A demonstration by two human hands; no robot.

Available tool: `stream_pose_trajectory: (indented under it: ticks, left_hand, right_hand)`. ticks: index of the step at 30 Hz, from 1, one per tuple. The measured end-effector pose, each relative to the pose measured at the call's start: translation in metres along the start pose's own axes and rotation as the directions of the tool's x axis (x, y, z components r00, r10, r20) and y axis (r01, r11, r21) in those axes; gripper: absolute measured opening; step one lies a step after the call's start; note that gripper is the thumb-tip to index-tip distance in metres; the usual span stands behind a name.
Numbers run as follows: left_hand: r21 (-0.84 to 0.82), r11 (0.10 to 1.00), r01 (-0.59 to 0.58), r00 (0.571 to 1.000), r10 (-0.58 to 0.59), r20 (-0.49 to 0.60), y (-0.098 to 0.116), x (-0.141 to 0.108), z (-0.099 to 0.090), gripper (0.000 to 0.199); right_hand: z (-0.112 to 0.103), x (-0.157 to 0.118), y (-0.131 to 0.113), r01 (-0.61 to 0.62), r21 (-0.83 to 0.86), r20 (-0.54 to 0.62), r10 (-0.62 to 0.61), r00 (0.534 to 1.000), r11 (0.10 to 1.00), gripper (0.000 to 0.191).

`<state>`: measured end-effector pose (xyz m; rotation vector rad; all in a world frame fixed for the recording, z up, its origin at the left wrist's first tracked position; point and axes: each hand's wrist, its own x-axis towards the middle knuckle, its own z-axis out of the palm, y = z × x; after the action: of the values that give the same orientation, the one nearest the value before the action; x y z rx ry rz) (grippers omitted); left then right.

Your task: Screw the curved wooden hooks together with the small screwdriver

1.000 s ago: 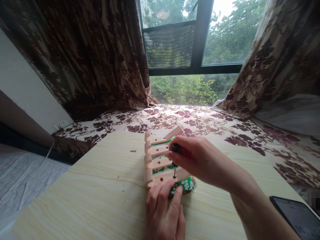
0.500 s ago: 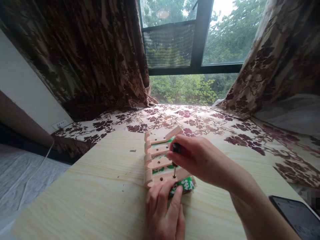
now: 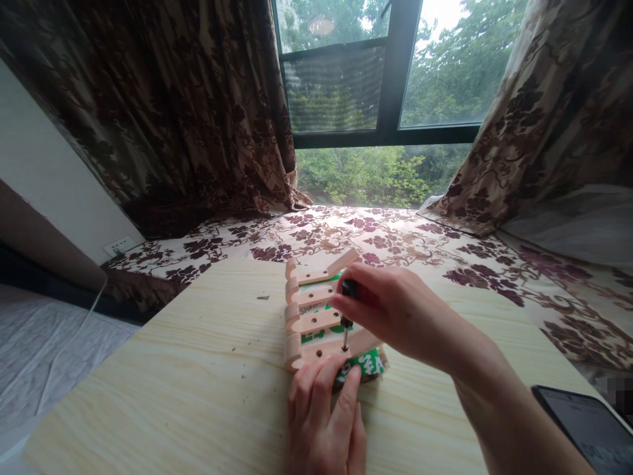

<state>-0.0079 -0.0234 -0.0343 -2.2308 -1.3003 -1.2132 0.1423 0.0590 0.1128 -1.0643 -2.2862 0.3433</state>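
My right hand [image 3: 390, 300] is wrapped round the dark handle of a screwdriver [image 3: 349, 290]. The screwdriver stands nearly upright, its metal tip in a hole of the nearest bar of a pale wooden rack [image 3: 329, 348]. Several parallel bars with curved, raised ends make up the rack, and dark screw holes show along them. Beneath the bars lies a green and white printed packet [image 3: 370, 363]. My left hand [image 3: 324, 415] holds the near edge of the rack steady, its fingers bent over the bar and the packet; the fingertips are partly hidden.
The rack rests on a light wood-grain table [image 3: 173, 369]. Some loose screws [image 3: 262, 297] and small dark crumbs lie left of it. A phone [image 3: 578, 422] lies at the right, beyond my forearm. Behind the table are a floral cloth [image 3: 366, 227], curtains and a window.
My right hand has turned very slightly with the screwdriver, its tip still in the same hole. The left hand and the rack look unmoved.
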Motion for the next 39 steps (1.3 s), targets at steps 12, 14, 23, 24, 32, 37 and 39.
stream_pose_trajectory:
  ticks: [12,14,23,24,32,37,39]
  left_hand:
    - [-0.007,1.0,0.013,1.0,-0.013,0.01,0.0016,0.0012,-0.0003,0.04]
    - [-0.01,1.0,0.013,1.0,-0.013,0.011,0.0019,0.0008,-0.001,0.039]
    - [-0.019,1.0,0.008,0.999,-0.008,-0.041,0.0034,0.0059,-0.0001,0.035]
    - [-0.019,1.0,0.007,0.999,-0.008,-0.034,0.0035,0.0055,-0.0003,0.036]
    - [-0.005,1.0,0.012,1.0,-0.012,-0.001,0.0025,0.0021,-0.001,0.039]
    - [-0.009,1.0,0.012,0.999,-0.012,-0.03,0.0036,0.0054,-0.0009,0.036]
    - [-0.004,1.0,0.012,0.999,-0.012,-0.039,0.0036,0.005,-0.0013,0.035]
  right_hand:
    - [-0.0038,-0.0017,-0.0018,0.052,0.095,0.018,-0.054,0.998,0.994,0.024]
    - [-0.0021,-0.0005,-0.0002,0.038,0.085,0.008,-0.039,0.999,0.996,0.026]
    - [-0.0031,-0.0026,-0.0031,0.087,0.14,0.033,-0.092,0.995,0.986,0.011]
    - [-0.003,-0.0024,-0.0028,0.083,0.139,0.039,-0.089,0.995,0.987,0.013]
    - [0.0007,0.0,0.001,0.005,0.002,-0.018,-0.005,1.0,1.0,0.022]
    - [-0.0019,-0.0031,0.0003,0.079,0.085,0.003,-0.08,0.997,0.993,0.011]
    - [-0.0026,-0.0031,0.0009,0.083,0.076,0.013,-0.085,0.996,0.994,0.011]
